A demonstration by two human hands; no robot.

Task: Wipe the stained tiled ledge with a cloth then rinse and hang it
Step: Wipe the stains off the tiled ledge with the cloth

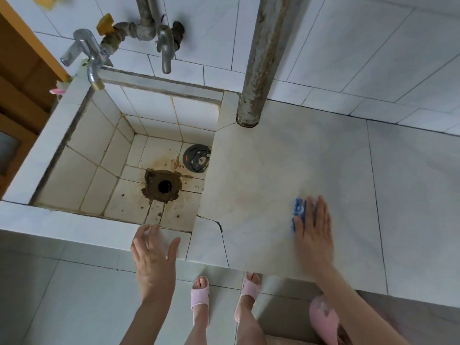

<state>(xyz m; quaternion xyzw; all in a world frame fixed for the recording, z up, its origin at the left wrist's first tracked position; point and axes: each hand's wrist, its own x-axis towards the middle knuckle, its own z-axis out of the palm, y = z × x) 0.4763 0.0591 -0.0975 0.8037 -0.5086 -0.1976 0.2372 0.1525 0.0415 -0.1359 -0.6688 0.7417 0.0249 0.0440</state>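
Observation:
The pale tiled ledge [268, 170] fills the right half of the view, with faint brownish marks on it. My right hand [315, 230] lies flat on the ledge, fingers spread, pressing a blue and white cloth [298, 210] whose edge shows past my fingers on the left. My left hand [153, 255] hovers with fingers apart over the front rim of the tiled sink [62, 225] and holds nothing.
A stained sink basin [139, 155] with a dirty drain hole [164, 186] and a round grey stopper [197, 158] lies left. Two taps [90, 63], [165, 49] jut from the back wall. A rusty vertical pipe [261, 58] meets the ledge. My feet in pink slippers [200, 295] stand below.

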